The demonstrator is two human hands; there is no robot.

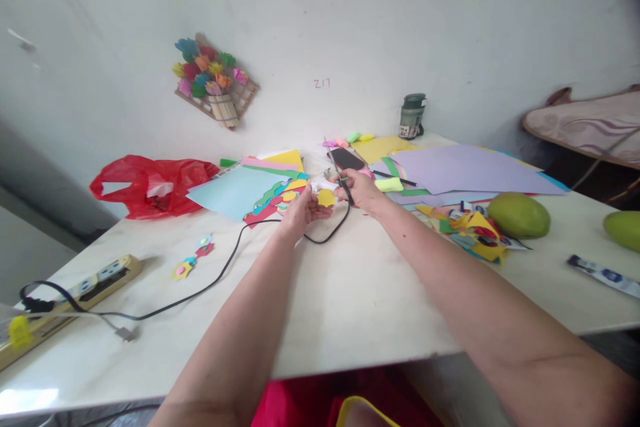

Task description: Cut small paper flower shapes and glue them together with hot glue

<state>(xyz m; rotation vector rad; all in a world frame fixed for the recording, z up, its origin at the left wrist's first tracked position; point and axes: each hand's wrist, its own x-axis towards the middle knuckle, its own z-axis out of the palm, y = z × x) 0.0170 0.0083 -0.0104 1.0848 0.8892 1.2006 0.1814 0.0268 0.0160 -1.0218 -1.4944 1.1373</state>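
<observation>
My right hand [364, 192] is closed on a pair of scissors [345, 188], whose thin blades point up and away toward the wall. Between my two hands is a small yellow paper piece [326, 197] with an uneven edge. The fingers of my left hand [304, 212] pinch it from the left side. Just beyond the left hand lie cut, wavy coloured paper pieces [280, 195]. A black cable [220, 273] runs over the table and loops below both hands.
Left: a red plastic bag [190, 180], small paper flowers [204, 250] and a power strip [95, 283]. Right: purple sheets [450, 170], paper scraps [475, 230], green mangoes [520, 215] and a tube [603, 273]. Behind are a phone [346, 159] and a tumbler [412, 117].
</observation>
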